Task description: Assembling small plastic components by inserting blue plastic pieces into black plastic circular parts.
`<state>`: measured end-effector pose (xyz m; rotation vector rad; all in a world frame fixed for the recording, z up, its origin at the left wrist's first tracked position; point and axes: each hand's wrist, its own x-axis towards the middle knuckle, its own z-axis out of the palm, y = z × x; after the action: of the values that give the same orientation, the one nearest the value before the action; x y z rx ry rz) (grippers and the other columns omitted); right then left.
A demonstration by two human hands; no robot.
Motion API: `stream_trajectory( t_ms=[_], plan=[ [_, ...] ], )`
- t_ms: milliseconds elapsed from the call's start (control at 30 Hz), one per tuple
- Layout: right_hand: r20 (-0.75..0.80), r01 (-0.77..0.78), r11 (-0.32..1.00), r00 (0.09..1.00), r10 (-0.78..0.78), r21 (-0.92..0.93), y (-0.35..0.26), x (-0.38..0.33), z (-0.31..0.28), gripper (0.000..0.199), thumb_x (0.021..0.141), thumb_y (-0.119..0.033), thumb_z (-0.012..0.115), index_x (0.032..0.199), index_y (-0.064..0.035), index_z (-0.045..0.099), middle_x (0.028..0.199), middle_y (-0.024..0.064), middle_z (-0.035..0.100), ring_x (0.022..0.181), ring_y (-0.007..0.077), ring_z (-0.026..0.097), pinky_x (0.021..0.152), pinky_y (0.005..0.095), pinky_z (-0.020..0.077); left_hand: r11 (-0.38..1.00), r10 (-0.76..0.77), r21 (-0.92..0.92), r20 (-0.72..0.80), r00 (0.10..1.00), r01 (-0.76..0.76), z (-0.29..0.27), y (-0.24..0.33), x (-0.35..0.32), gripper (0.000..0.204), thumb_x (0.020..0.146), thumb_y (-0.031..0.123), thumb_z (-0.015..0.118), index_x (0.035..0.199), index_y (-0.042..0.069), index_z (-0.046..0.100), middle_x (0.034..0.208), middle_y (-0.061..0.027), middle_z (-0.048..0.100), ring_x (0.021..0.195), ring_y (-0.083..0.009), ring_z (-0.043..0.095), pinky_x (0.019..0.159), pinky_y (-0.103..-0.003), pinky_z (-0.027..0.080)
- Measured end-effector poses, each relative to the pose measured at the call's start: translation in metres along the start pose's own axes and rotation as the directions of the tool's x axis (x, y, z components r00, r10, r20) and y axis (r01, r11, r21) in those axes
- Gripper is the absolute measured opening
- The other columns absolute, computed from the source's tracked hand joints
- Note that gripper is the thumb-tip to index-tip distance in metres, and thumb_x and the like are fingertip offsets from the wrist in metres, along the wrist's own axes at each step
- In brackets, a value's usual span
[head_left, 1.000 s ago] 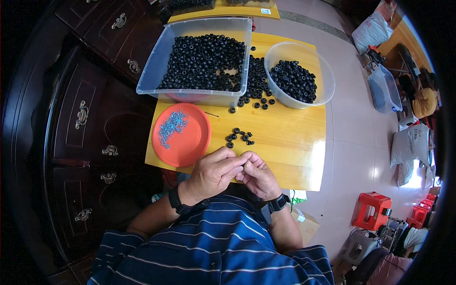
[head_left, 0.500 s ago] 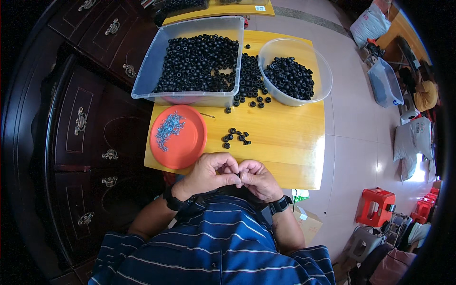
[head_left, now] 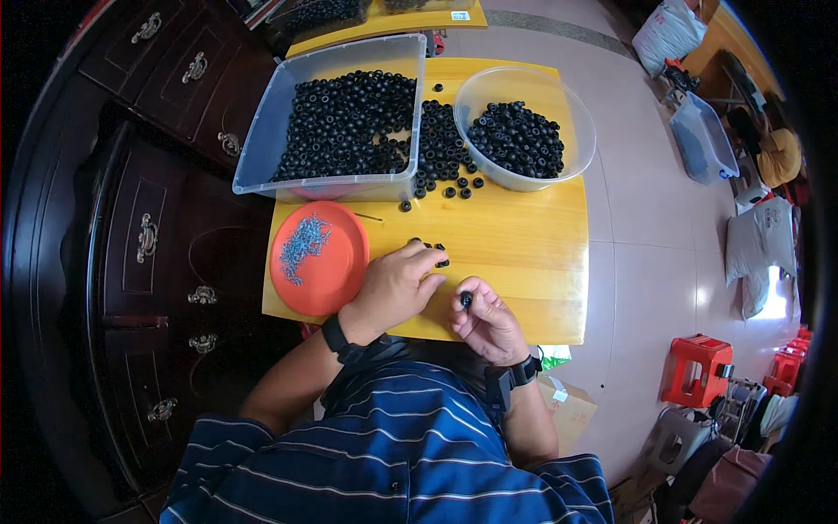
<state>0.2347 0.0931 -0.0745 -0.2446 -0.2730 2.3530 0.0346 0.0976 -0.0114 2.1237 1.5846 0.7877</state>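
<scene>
My right hand (head_left: 491, 330) is near the front of the yellow table, its thumb and fingers pinching a small round black part (head_left: 466, 299) with a hollow middle. Farther forward and to the left, my left hand (head_left: 397, 284) reaches over a small group of loose black parts (head_left: 443, 262), thumb and forefinger apart. Its fingers hide most of that group. Beside my left hand lies an orange-red plate (head_left: 345, 253) with a heap of small bluish-silver pieces (head_left: 303, 248), too fine to name.
A large clear bin (head_left: 332, 188) and a round clear tub (head_left: 576, 148) hold many black parts at the back. More black parts (head_left: 441, 144) lie between them. A thin stick (head_left: 369, 217) lies behind the plate. Dark drawers (head_left: 166, 253) flank the left side; a red stool (head_left: 700, 371) stands right.
My hands were together at the table's front edge and have parted. The left has moved forward over the loose parts; the right has turned, showing the black part. The view has shifted slightly.
</scene>
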Motion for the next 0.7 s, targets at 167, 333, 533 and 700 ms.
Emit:
stream_trajectory(
  t_ms=[167, 333, 533, 700],
  plan=[
    [-0.045, 0.038, 0.999, 0.998, -0.038, 0.006, -0.007, -0.002, -0.001, 0.025, 0.100, -0.020, 0.063, 0.120, -0.0046, 0.060, 0.104, 0.0082, 0.065, 0.083, 0.0132, 0.064, 0.078, 0.0273, 0.0545, 0.989, -0.006, 0.151, 0.032, 0.999, 0.001, 0.014, -0.001, 0.009, 0.027, 0.083, 0.012, 0.073, 0.110, 0.008, 0.069, 0.093, -0.0092, 0.065, 0.082, -0.0292, 0.067, 0.069, -0.041, 0.055],
    [-0.056, 0.042, 0.999, 0.998, -0.041, 0.006, -0.008, -0.005, 0.002, 0.025, 0.100, -0.017, 0.063, 0.121, -0.0038, 0.059, 0.105, 0.0083, 0.065, 0.082, 0.0133, 0.064, 0.079, 0.0276, 0.0551, 0.974, -0.017, 0.226, 0.128, 0.992, -0.013, 0.024, -0.007, 0.010, 0.016, 0.084, 0.011, 0.072, 0.099, 0.007, 0.068, 0.092, -0.0086, 0.064, 0.084, -0.0307, 0.066, 0.070, -0.041, 0.055],
    [-0.041, 0.048, 0.995, 0.998, -0.044, 0.083, -0.009, -0.002, 0.005, 0.024, 0.099, -0.016, 0.063, 0.119, -0.0036, 0.058, 0.103, 0.0079, 0.065, 0.082, 0.0131, 0.065, 0.078, 0.0286, 0.0549, 0.985, 0.038, -0.167, -0.055, 0.998, -0.046, 0.010, 0.005, 0.007, 0.010, 0.086, 0.001, 0.069, 0.094, 0.001, 0.064, 0.096, -0.0125, 0.068, 0.085, -0.0262, 0.069, 0.073, -0.035, 0.056],
    [-0.053, 0.019, 0.995, 0.999, -0.014, 0.098, -0.004, 0.002, 0.005, 0.023, 0.100, -0.016, 0.061, 0.119, -0.0041, 0.057, 0.102, 0.0069, 0.065, 0.082, 0.0126, 0.065, 0.077, 0.0295, 0.0548, 0.896, -0.063, -0.444, -0.082, 0.995, 0.020, -0.004, 0.008, -0.020, 0.011, 0.086, -0.003, 0.070, 0.094, -0.002, 0.064, 0.096, -0.0124, 0.070, 0.083, -0.0190, 0.071, 0.071, -0.031, 0.056]
  ],
)
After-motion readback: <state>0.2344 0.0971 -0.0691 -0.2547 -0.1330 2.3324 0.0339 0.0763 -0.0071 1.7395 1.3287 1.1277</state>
